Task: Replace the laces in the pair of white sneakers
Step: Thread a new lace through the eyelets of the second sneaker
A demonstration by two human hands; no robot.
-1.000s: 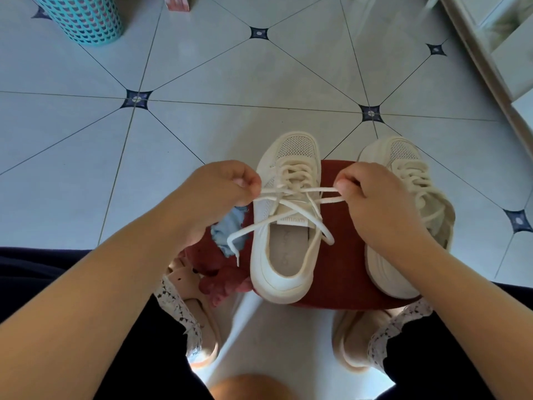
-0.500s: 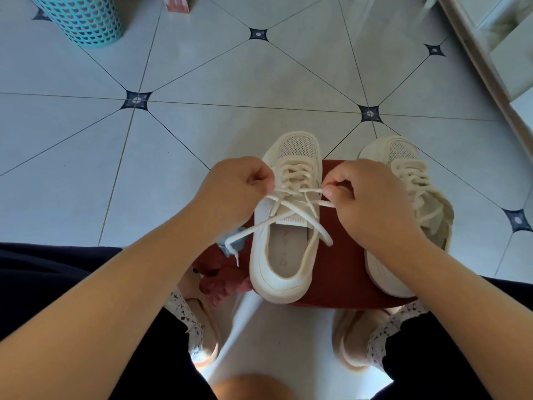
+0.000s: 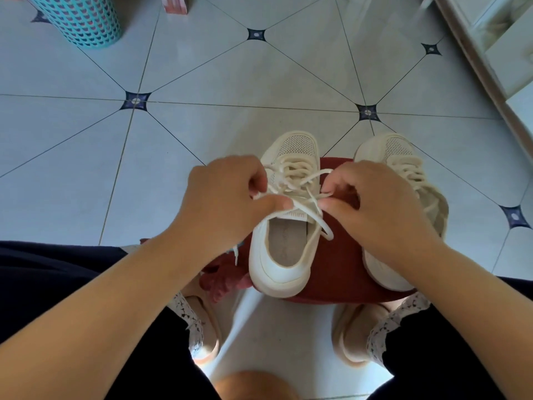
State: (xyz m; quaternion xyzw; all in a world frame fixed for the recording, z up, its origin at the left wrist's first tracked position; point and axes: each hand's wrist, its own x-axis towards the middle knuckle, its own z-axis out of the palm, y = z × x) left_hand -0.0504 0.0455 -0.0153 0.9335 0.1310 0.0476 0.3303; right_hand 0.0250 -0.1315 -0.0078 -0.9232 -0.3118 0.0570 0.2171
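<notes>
Two white sneakers rest on a dark red stool [image 3: 340, 272], toes pointing away from me. The left sneaker [image 3: 284, 246] is laced, and its cream lace [image 3: 305, 194] crosses above the tongue. My left hand [image 3: 227, 197] pinches one end of that lace at the shoe's left side. My right hand [image 3: 372, 206] pinches the other end at the right side. The two hands sit close together over the tongue. A loose lace tail [image 3: 324, 226] hangs over the shoe's right edge. The right sneaker [image 3: 403, 174] is laced and partly hidden behind my right hand.
A teal perforated basket [image 3: 78, 18] stands at the far left on the tiled floor [image 3: 202, 82]. White furniture [image 3: 496, 59] runs along the right edge. Red and blue cloth [image 3: 222, 278] lies beside the stool. My slippered feet [image 3: 202, 324] flank the stool.
Both hands have moved inward toward each other over the left sneaker's tongue, drawing the lace ends together; the lace that was stretched wide is now crossed between them.
</notes>
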